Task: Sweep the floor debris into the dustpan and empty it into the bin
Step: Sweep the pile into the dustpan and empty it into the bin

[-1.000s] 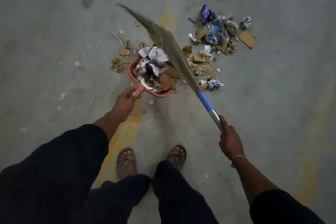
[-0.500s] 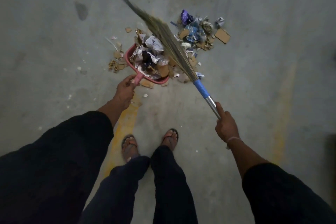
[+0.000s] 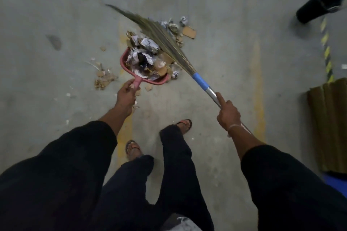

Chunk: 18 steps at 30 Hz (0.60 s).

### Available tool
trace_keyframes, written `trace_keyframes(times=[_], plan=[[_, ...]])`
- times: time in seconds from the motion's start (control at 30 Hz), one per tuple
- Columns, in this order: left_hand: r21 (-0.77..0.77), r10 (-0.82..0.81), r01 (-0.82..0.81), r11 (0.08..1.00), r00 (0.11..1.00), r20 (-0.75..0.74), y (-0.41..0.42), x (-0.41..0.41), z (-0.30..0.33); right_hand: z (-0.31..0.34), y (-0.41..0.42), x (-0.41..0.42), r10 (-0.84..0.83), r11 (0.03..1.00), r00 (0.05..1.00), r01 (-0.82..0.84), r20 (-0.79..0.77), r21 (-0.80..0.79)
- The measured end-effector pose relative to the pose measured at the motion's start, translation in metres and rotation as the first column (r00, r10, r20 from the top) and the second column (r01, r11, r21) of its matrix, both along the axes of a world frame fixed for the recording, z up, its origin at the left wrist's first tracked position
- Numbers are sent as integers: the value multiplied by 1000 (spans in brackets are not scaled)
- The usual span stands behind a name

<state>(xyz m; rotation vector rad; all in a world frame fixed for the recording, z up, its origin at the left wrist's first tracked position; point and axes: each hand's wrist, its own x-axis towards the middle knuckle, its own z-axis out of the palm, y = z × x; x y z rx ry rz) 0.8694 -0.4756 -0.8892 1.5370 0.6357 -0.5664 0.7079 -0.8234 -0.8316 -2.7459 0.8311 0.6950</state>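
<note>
A pink dustpan (image 3: 124, 60) lies on the concrete floor, heaped with crumpled paper and cardboard scraps (image 3: 145, 58). My left hand (image 3: 126, 94) grips its handle. My right hand (image 3: 227, 112) grips the metal shaft of a grass broom (image 3: 161, 36), index finger laid along it; the bristles slant up-left over the dustpan's right side. More debris (image 3: 189, 32) lies beyond the broom, and a small pile of cardboard bits (image 3: 103, 78) sits left of the dustpan. A black bin (image 3: 317, 4) stands at the upper right.
Folded brown cardboard (image 3: 328, 127) lies at the right edge on something blue. A yellow-black striped strip (image 3: 326, 50) runs below the bin. Faded yellow lines (image 3: 260, 84) mark the floor. My sandalled feet (image 3: 185, 125) stand just behind the dustpan.
The broom has swept further debris against the dustpan, and the heap there has grown. The view has swung right, bringing the black bin and the folded cardboard into sight.
</note>
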Motion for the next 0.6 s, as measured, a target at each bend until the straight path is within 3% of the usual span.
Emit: trace_keyframes(times=[0.4, 0.6], plan=[[-39, -144, 145, 989, 989, 25, -149, 58, 77, 63, -107, 4, -177, 983, 983, 178, 54, -30], [-50, -195, 197, 979, 980, 52, -243, 96, 83, 86, -163, 22, -194, 979, 978, 198, 75, -43]])
